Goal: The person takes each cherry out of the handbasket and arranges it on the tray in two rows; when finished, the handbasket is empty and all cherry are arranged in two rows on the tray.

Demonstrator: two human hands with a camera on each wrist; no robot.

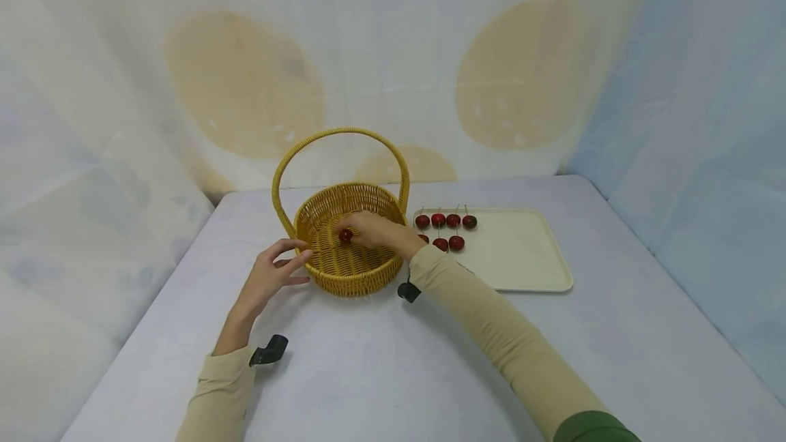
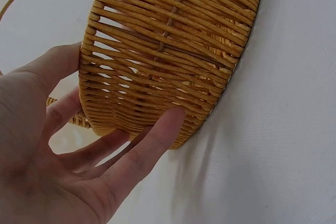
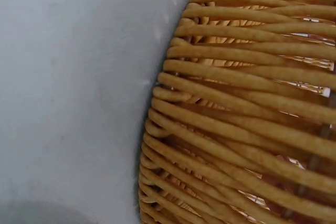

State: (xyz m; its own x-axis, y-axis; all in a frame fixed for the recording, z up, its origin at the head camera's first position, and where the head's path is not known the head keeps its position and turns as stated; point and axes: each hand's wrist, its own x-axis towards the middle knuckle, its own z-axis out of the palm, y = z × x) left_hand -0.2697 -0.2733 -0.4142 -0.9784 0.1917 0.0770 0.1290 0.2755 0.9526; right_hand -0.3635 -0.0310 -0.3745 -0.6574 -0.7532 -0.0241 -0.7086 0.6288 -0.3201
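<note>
A round yellow wicker basket (image 1: 353,285) with a tall arched handle stands on the table. Over its woven floor, my right hand (image 1: 373,229) pinches a dark red cherry (image 1: 346,237) at the fingertips. The right wrist view holds only the outer weave of the basket (image 3: 241,87) beside the tabletop; that hand is out of its sight. At the basket's left side is my left hand (image 1: 273,271), fingers spread and touching the rim. Close up in the left wrist view, one fingertip (image 2: 173,119) lies against the outer wall and other fingers reach the rim.
Right of the basket lies a cream rectangular tray (image 1: 522,251). Several cherries with stems (image 1: 453,221) sit in two rows at its left end, partly behind the right forearm. A patterned cloth (image 1: 393,53) hangs behind the white table (image 1: 344,374).
</note>
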